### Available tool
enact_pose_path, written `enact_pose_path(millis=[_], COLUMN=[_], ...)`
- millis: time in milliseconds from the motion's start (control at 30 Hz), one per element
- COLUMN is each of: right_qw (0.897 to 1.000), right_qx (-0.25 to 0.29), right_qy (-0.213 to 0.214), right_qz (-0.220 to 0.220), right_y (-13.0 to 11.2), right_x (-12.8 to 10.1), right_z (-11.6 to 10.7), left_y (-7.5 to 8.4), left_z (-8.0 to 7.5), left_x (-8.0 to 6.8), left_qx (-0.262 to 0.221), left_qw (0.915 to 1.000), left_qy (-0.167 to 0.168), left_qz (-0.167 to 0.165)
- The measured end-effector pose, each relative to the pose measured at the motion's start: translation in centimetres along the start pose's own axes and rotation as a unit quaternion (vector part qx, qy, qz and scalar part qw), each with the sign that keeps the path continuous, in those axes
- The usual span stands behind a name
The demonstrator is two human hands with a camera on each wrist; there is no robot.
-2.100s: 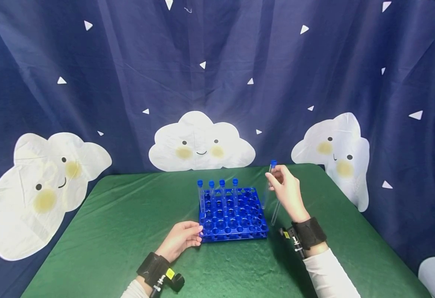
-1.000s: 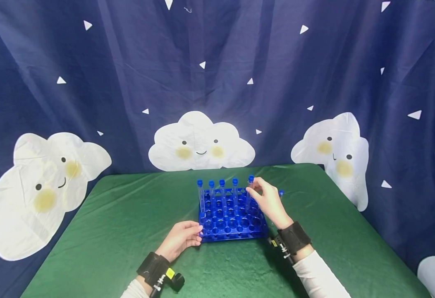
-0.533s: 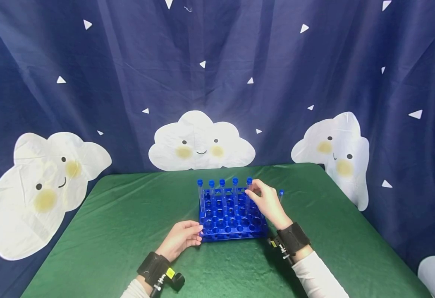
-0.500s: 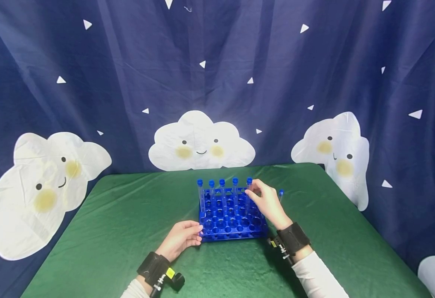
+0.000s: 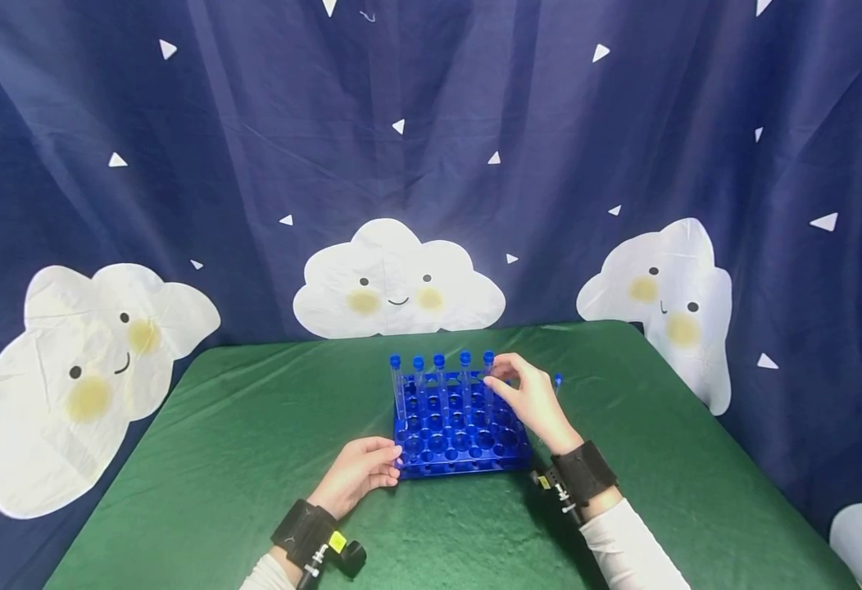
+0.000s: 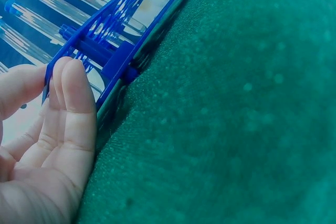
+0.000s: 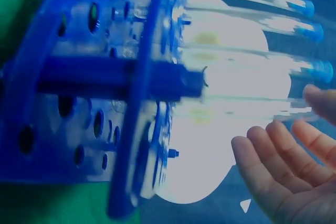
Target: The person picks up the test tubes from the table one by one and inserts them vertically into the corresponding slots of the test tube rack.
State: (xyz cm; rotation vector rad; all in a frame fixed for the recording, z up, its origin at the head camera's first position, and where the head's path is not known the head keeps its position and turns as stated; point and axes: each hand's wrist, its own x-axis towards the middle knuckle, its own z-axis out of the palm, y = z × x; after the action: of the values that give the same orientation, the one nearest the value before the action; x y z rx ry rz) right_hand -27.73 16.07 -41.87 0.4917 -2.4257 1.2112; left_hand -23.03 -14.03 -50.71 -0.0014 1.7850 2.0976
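Tubes stand in a row at the back of the blue rack [image 5: 460, 426], five of them, each clear with a blue cap. The fifth tube [image 5: 488, 378] is the one at the right end of the row, and it stands upright in its hole. The right hand [image 5: 530, 401] is up beside that tube. Its fingertips [image 5: 501, 370] sit right at the top part of the tube, just under the cap. In the right wrist view the fingers look loose and a little spread, with the tube just beside them, so I cannot tell if they are pinching it or only touching it.

The left hand [image 5: 357, 474] rests on the green table [image 5: 254, 459] at the front left corner of the rack. Its straight fingers [image 6: 73, 103] press against the blue edge of the rack there.

One more tube with a blue cap [image 5: 556, 381] lies on the table behind the right hand, just right of the rack.

Behind the table hangs a dark blue curtain [image 5: 254, 123] with white smiling clouds and little white triangles. Both wrists wear black bands.
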Motion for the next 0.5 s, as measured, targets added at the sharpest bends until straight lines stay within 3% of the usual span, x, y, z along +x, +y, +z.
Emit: enact_pose_path(millis=[200, 500], right_qw=[0.999, 0.987], right_qx=[0.016, 0.054], right_qy=[0.024, 0.063], right_qz=[0.032, 0.139], right_y=[0.7, 3.8], right_x=[0.5, 1.2], right_z=[-1.8, -4.2], left_y=[0.0, 0.0], left_z=[0.1, 0.0], left_x=[0.0, 0.0], left_qx=[0.002, 0.002], left_qw=[1.0, 1.0], left_qy=[-0.002, 0.002], left_qz=[0.002, 0.0])
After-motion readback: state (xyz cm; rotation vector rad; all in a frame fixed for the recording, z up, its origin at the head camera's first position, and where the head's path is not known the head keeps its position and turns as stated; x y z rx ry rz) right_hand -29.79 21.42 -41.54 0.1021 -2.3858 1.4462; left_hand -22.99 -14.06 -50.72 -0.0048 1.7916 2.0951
